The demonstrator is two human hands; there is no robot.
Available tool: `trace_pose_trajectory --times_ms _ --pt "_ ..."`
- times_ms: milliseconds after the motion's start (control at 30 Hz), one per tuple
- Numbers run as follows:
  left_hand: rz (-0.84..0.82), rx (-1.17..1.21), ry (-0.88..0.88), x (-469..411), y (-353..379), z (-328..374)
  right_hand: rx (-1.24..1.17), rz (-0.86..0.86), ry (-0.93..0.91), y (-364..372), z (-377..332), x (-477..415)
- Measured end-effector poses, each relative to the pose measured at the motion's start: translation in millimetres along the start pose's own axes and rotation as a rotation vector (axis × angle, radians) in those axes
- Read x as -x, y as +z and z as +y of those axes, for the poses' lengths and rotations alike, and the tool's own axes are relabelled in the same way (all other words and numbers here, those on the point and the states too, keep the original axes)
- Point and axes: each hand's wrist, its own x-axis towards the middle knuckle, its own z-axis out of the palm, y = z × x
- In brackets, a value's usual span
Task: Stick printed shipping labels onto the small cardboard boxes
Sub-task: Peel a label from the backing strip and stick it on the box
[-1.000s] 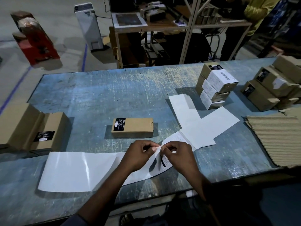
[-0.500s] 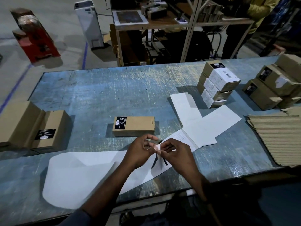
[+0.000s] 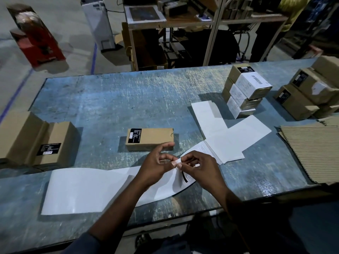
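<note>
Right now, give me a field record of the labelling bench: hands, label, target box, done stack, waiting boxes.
left hand: pinching the edge of the label strip
right hand: pinching the same edge, fingertips meeting the left
label strip: long white sheet lying on the table, printed end lifted at the hands
target box: single cardboard box lying flat just beyond the hands, no white label on it
labelled stack: three boxes with white labels, far right
unlabelled boxes: left edge
spent backing sheets: beside the stack

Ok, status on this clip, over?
Left hand, right hand both pinching white printed label. Small brown cardboard box waiting beyond. Nothing between.
</note>
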Motion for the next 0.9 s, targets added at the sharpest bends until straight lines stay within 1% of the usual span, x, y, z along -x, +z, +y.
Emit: trace_pose_trajectory --times_ms 133,267,467,567,667,800,900 --pt "-0.028 0.081 -0.034 -1.0 0.0 -0.8 0.002 0.013 0.009 -0.7 -2.8 -2.3" --pt "-0.004 0.155 -0.089 -4.7 0.8 -1.8 -0.026 0.005 0.023 0.2 1.3 -5.4" --pt "0.003 0.159 -0.059 -7.6 -0.5 -2.5 -0.065 0.000 0.027 -1.6 0.1 -6.6" --pt "0.024 0.140 -0.030 -5.3 -1.0 0.9 0.004 -0.009 0.024 -1.3 1.3 -7.2" --pt "0.013 0.043 0.017 -2.4 -1.0 7.7 0.079 0.011 -0.023 0.4 -0.1 -5.2" --pt "-0.011 -0.111 0.046 -0.8 -1.6 15.4 0.224 0.020 -0.143 -3.3 -3.8 -3.3" --pt "-0.022 -0.123 0.050 0.2 -1.2 18.7 0.379 -0.015 -0.258 -3.8 -1.9 -4.5"
